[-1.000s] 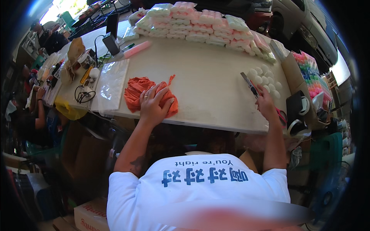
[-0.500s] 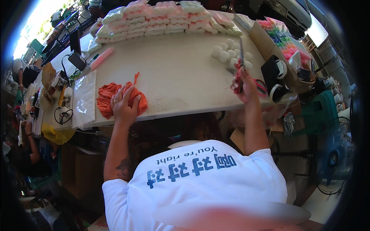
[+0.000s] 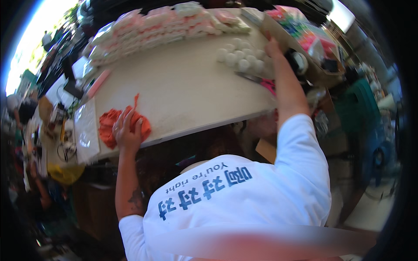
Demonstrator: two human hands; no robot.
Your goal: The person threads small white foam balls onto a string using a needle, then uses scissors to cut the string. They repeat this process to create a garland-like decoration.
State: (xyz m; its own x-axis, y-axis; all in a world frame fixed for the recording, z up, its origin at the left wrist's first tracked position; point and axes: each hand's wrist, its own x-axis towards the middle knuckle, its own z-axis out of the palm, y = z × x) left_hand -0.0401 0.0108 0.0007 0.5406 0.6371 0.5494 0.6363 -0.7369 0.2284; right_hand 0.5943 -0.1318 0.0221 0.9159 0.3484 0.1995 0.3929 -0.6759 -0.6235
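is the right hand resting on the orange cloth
No, the left hand rests on the orange cloth; the right hand is near the white balls.

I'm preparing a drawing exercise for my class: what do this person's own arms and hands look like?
The left sleeve and right sleeve are white and short. Below them, the left arm and right arm are bare, the left with a dark tattoo. The left hand and right hand are ungloved; the right is too blurred for detail.

Daylight glares at upper left, the fisheye rim darkens to black, and the stacked packs (image 3: 154, 32) look perhaps motion-blurred.
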